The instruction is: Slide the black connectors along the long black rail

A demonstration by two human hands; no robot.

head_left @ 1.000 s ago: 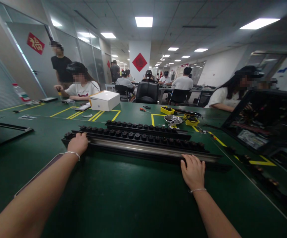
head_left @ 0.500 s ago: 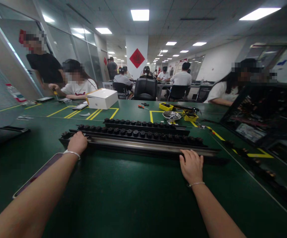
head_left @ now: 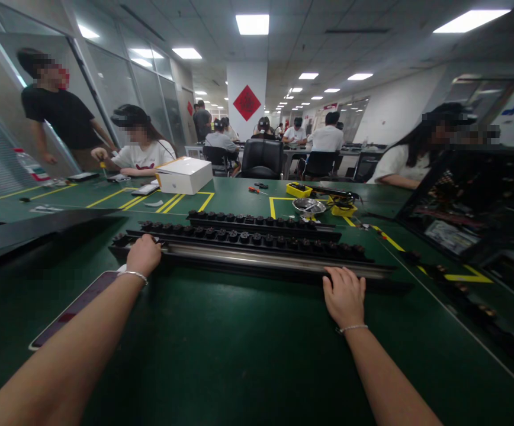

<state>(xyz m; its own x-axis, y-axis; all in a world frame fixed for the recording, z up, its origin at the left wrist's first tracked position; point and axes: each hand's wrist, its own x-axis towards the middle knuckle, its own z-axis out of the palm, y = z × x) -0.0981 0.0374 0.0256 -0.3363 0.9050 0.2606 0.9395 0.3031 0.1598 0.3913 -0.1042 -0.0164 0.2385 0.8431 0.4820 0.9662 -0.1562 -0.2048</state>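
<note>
A long black strip [head_left: 195, 235] with a row of round sockets lies across the table in front of me. Along its near side runs a shiny metal channel [head_left: 243, 257]. My left hand [head_left: 145, 255] is closed at the strip's left end, its fingertips over the channel; whatever they pinch is hidden. Near the right end, my right hand [head_left: 344, 294] rests with fingers extended on the channel's near edge. Just behind lies a second, similar socket strip [head_left: 261, 222]. A phone [head_left: 77, 307] lies partly under my left forearm.
A white box [head_left: 185, 176] stands at the back left. Beyond the strips are a metal bowl [head_left: 309, 206], a yellow bin [head_left: 298, 190] and a screwdriver [head_left: 257, 191]. An opened black case [head_left: 483, 201] rises on the right. A dark panel [head_left: 39, 234] juts in from the left.
Both hands stay at the same places on the strip. The dark panel at left now reaches further over the table. A standing person in black at back left has shifted left.
</note>
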